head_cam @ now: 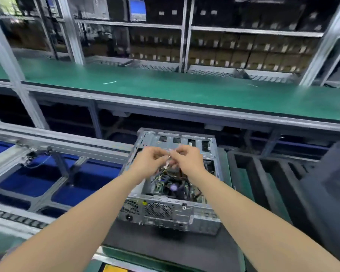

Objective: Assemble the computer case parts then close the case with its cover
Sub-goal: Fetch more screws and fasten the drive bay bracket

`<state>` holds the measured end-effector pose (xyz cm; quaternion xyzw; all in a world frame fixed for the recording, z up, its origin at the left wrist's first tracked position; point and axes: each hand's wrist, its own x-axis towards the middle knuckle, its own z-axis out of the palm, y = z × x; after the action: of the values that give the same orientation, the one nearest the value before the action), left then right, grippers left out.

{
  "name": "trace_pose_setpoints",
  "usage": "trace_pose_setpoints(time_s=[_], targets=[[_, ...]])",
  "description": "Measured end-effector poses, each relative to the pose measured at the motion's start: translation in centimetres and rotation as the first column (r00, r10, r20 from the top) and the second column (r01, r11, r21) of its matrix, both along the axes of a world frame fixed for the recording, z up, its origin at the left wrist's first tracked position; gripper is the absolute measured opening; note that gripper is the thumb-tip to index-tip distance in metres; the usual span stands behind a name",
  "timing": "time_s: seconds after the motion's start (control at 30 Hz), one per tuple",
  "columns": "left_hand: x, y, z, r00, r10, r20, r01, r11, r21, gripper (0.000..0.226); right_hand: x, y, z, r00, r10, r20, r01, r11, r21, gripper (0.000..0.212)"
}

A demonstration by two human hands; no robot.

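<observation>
An open grey metal computer case (165, 211) lies on a dark mat, its rear panel with fan grilles facing me. Inside it show the motherboard (173, 188) and a tangle of coloured cables (166, 169). Both hands are raised over the far half of the case, close together. My left hand (147, 160) and my right hand (186, 159) have curled fingers and pinch a thin pale cable or connector between them. The image is blurred, so the exact part is unclear. No case cover is plainly visible.
A green workbench shelf (185, 89) runs across behind the case. To the left, a roller conveyor frame (57, 146) stands over blue bins. Black foam trays (263, 173) lie at the right. Racks of boxes fill the background.
</observation>
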<state>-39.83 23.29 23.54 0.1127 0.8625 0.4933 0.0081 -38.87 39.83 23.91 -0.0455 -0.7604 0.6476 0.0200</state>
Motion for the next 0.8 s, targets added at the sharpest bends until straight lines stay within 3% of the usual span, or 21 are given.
trace_pose_setpoints(time_s=[0.07, 0.13, 0.2, 0.27, 0.33, 0.43, 0.63, 0.73, 0.8], targets=[[-0.8, 3.0, -0.7, 0.996, -0.042, 0.084, 0.042, 0.999, 0.009, 0.011, -0.3, 3.8, -1.1, 0.996, -0.087, 0.037, 0.089, 0.995, -0.048, 0.011], [-1.5, 4.7, -1.8, 0.975, -0.079, 0.209, 0.029, 0.973, 0.230, 0.014, -0.7, 6.6, -1.8, 0.981, -0.172, 0.089, 0.183, 0.975, -0.125, 0.013], [-2.0, 5.5, -2.6, 0.953, -0.094, 0.287, -0.067, 0.859, 0.507, 0.022, -1.0, 8.4, -2.2, 0.970, -0.203, 0.136, 0.231, 0.945, -0.232, 0.015], [-2.4, 5.9, -3.2, 0.944, -0.107, 0.312, -0.145, 0.716, 0.683, 0.038, -1.2, 9.2, -2.3, 0.966, -0.201, 0.166, 0.249, 0.898, -0.362, 0.015], [-2.6, 6.4, -3.7, 0.946, -0.091, 0.311, -0.194, 0.608, 0.770, 0.048, -1.3, 9.2, -2.6, 0.964, -0.191, 0.187, 0.257, 0.852, -0.457, 0.017], [-2.8, 6.9, -4.2, 0.946, 0.011, 0.323, -0.284, 0.508, 0.813, 0.032, -1.5, 8.6, -3.2, 0.964, -0.144, 0.225, 0.240, 0.834, -0.496, 0.027], [-3.4, 7.4, -5.6, 0.914, 0.131, 0.383, -0.382, 0.589, 0.712, 0.017, -2.0, 6.2, -5.1, 0.935, -0.154, 0.318, 0.286, 0.859, -0.424, 0.026], [-4.1, 7.6, -6.1, 0.891, 0.239, 0.387, -0.444, 0.644, 0.623, 0.012, -2.1, 5.6, -6.2, 0.924, -0.261, 0.279, 0.302, 0.947, -0.112, 0.027], [-4.5, 7.6, -6.6, 0.887, 0.286, 0.364, -0.451, 0.710, 0.541, 0.013, -1.8, 5.5, -6.6, 0.928, -0.308, 0.208, 0.295, 0.951, 0.092, 0.023]])
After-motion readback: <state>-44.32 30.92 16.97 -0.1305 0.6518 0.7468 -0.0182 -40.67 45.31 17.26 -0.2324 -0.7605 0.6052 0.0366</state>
